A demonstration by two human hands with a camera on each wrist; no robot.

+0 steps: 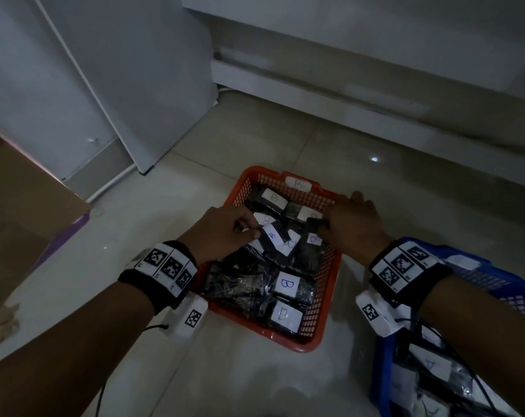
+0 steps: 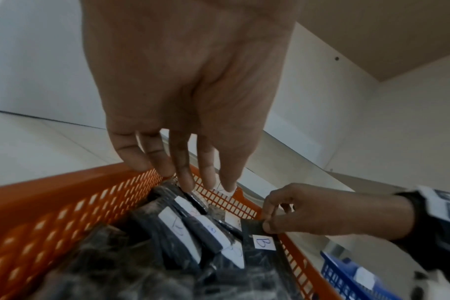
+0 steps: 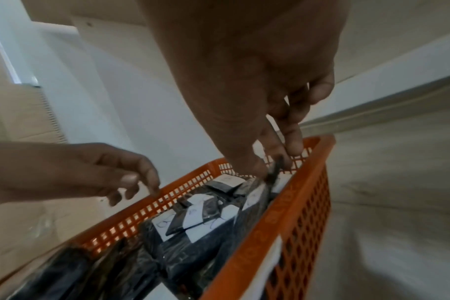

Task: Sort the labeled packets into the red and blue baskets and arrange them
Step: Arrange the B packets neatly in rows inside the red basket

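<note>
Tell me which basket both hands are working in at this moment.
The red basket, full of dark packets labelled B. The left hand and right hand both reach into it, while the blue basket sits untouched under the right forearm.

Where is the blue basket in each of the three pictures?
Head: blue basket at the lower right, beside the red basket, partly under the right hand's wrist.
Left wrist: one corner at the bottom right.
Right wrist: not in it.
Shared landmark: the red basket's orange mesh wall.
</note>
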